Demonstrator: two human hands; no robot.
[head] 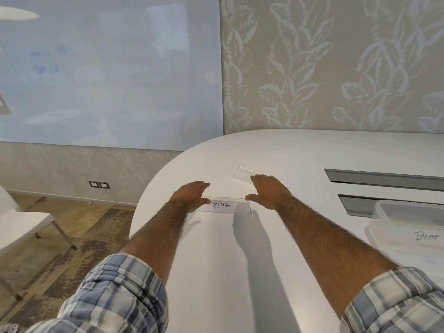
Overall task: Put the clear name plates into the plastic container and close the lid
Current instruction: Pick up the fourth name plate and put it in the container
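Observation:
A clear name plate marked ZEBRA (pixel 225 206) stands on the white table (pixel 240 248). My left hand (pixel 191 194) is at its left end, thumb and fingers on either side of the plate. My right hand (pixel 266 191) hovers just past its right end, fingers spread, holding nothing. A second clear name plate (pixel 242 174) lies farther back, partly hidden by my right fingers. The clear plastic container (pixel 396 212) sits at the right edge, with a plate marked BEAR (pixel 426 236) seen through its wall.
Two long cable slots (pixel 384 180) are set into the table right of my hands. A white chair (pixel 24 224) stands on the floor at left. A whiteboard and a leaf-patterned wall rise behind the rounded table end.

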